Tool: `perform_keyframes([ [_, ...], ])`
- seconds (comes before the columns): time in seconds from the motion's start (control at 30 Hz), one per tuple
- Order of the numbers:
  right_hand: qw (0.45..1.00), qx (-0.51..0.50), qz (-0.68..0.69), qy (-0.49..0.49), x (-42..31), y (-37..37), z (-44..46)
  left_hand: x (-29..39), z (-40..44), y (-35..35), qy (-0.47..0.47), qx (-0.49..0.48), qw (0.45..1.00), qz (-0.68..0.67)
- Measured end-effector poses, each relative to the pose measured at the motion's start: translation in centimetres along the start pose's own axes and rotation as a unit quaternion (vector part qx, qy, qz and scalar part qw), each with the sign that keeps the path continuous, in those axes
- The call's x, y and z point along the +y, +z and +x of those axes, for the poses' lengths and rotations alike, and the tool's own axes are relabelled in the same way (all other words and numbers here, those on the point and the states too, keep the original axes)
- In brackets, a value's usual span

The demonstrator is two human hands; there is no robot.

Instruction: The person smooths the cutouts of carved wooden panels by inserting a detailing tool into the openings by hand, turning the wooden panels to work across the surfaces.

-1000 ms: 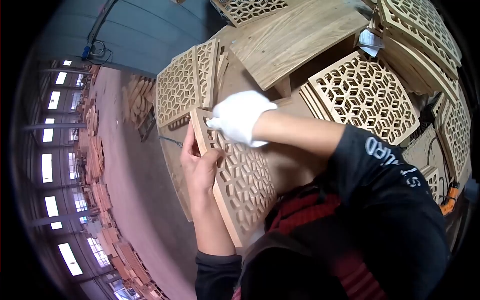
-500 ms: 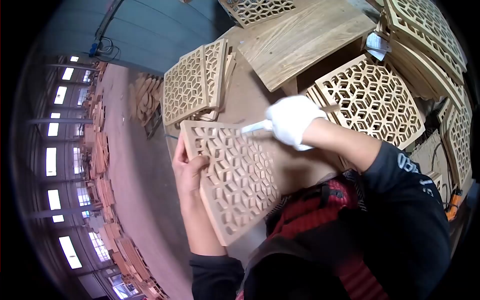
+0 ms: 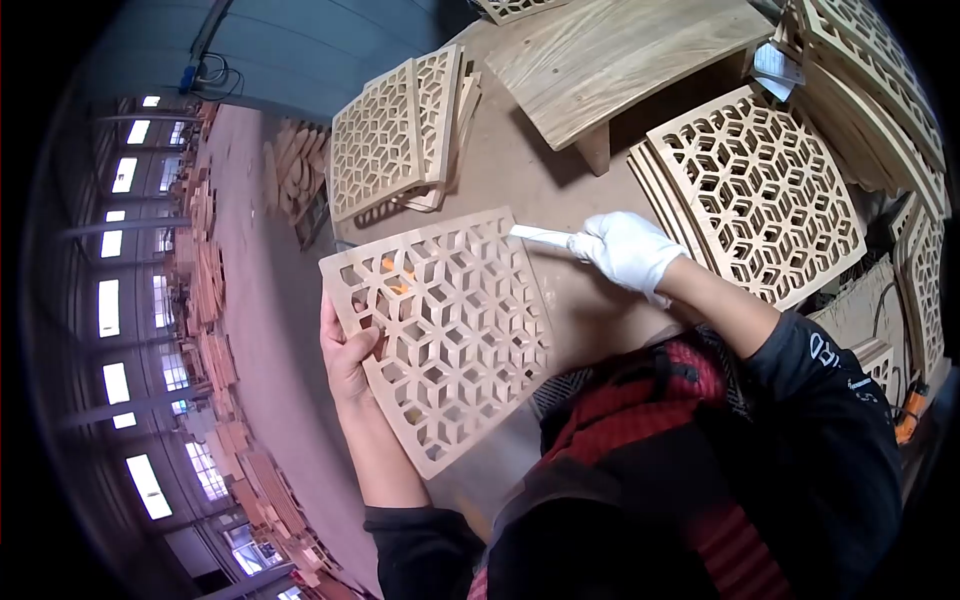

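A square wooden lattice panel (image 3: 462,318) with a pattern of cut-out diamonds stands tilted in front of me. My left hand (image 3: 350,358) is bare and grips its left edge, thumb on the near face and fingers behind. My right hand (image 3: 630,254), in a white glove, is closed around a slim, flat, pale tool (image 3: 545,237). The tool's tip is at the panel's upper right corner, by the outermost cut-outs; whether it touches the wood I cannot tell. What kind of tool it is does not show clearly.
Similar panels are stacked on the workbench at the upper left (image 3: 375,140) and the right (image 3: 760,190). A low wooden stand (image 3: 620,65) sits at the back. More panels (image 3: 880,60) lean at far right, above an orange-handled tool (image 3: 910,413). The factory floor (image 3: 235,250) stretches left.
The panel has turned to face me more squarely, its upper right corner rising. My right hand has moved slightly right and down, with the tool's tip shifting to that corner.
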State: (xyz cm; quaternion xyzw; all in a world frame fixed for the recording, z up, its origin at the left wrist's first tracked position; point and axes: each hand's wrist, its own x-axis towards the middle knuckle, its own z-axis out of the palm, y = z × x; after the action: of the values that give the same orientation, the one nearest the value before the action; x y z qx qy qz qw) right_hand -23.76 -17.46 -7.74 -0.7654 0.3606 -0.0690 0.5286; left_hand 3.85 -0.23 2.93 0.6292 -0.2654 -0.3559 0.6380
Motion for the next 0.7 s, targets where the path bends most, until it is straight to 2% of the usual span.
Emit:
perform_keyframes([
  [0.13, 0.996, 0.027, -0.031, -0.079, -1.2, 0.9, -0.5, 1.4, 0.1, -0.5, -0.026, -0.059, 0.995, 0.081],
  [0.17, 0.993, 0.032, -0.042, -0.108, -1.8, 1.2, -0.7, 1.8, -0.4, 1.1, -0.034, -0.038, 0.996, 0.075],
  [0.23, 0.998, 0.008, -0.034, -0.053, -2.9, 2.1, 0.1, 1.5, 0.3, 0.9, -0.050, -0.075, 0.991, 0.097],
  [0.33, 0.991, -0.005, -0.080, -0.109, -6.2, 1.7, -0.4, 0.9, 0.8, 1.0, -0.058, -0.085, 0.991, 0.084],
  [0.37, 0.980, 0.053, -0.084, -0.170, -6.2, 2.5, -0.2, 0.8, 0.9, 1.5, -0.058, -0.080, 0.993, 0.068],
  [0.47, 0.964, 0.075, -0.125, -0.223, -7.3, 2.9, 0.5, 0.7, 0.6, 2.4, -0.055, -0.076, 0.995, 0.047],
  [0.5, 0.945, 0.123, -0.129, -0.275, -7.1, 3.6, 0.8, 0.9, 0.4, 2.3, -0.061, -0.077, 0.992, 0.083],
  [0.57, 0.935, 0.139, -0.143, -0.293, -7.2, 4.3, 1.5, 1.4, -0.2, 2.0, -0.073, -0.080, 0.982, 0.154],
  [0.7, 0.915, 0.161, -0.181, -0.322, -9.0, 4.0, 2.2, 0.8, -2.0, 1.8, -0.028, -0.086, 0.979, 0.184],
])
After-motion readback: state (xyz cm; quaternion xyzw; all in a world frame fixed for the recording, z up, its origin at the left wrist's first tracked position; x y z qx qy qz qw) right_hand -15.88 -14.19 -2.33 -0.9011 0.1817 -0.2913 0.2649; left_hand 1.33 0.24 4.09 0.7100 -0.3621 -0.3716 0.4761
